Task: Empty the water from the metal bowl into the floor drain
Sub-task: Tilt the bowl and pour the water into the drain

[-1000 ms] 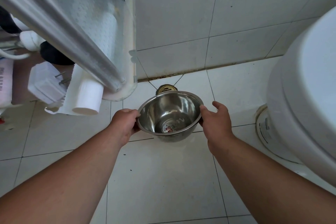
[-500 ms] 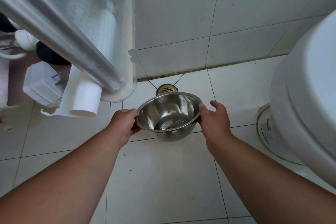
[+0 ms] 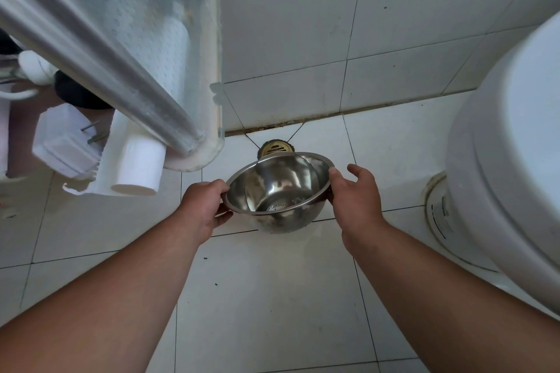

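Metal bowl [image 3: 280, 191] is held above the tiled floor [image 3: 266, 291] between both hands, its far rim overlapping the floor drain [image 3: 275, 147] in view. The near-left rim is gripped by the left hand [image 3: 203, 209], fingers closed around it. The right rim is pressed by the right hand [image 3: 357, 201], fingers loosely spread.

A polished, mirror-bright round stainless-steel bowl [image 3: 277, 191] reflects its surroundings above smooth, glossy white ceramic floor tiles [image 3: 272, 297] with dark grout lines. A dull brass-coloured slotted metal floor drain [image 3: 275, 147] sits at the stained wall joint. The glossy white ceramic toilet [image 3: 512, 142], the brushed grey metal rail [image 3: 100, 48] and the soft matt white paper roll [image 3: 138, 171] frame the scene.
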`<state>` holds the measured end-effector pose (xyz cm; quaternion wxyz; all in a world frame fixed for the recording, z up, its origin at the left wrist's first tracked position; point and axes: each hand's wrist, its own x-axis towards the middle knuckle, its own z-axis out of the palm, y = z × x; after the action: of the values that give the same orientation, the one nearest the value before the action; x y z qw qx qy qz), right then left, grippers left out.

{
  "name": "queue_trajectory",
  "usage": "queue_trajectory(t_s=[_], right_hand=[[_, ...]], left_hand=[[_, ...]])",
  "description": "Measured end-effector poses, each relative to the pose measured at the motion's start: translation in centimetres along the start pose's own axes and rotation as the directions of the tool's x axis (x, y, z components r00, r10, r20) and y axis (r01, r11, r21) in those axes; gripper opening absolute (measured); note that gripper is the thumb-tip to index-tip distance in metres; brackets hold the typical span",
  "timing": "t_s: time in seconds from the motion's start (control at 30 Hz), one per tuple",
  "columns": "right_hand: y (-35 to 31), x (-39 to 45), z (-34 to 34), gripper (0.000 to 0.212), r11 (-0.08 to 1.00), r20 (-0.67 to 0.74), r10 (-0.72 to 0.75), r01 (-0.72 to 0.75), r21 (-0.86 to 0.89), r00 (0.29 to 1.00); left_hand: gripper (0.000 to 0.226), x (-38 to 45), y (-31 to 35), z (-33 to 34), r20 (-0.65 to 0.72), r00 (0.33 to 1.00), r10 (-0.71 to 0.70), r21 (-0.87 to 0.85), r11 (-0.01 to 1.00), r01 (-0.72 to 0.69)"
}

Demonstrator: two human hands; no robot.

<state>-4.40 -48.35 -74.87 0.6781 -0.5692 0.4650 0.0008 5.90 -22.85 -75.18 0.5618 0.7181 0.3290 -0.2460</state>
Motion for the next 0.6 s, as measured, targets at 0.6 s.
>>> queue_trajectory(t_s=[0.6], right_hand=[[-0.6, -0.98, 0.61, 0.053, 1.0, 0.014, -0.02, 0.02, 0.021, 1.0]], left_hand=[[0.022, -0.22, 0.42, -0.37, -0.012, 0.999, 0.046, -0.072, 0.996, -0.047]])
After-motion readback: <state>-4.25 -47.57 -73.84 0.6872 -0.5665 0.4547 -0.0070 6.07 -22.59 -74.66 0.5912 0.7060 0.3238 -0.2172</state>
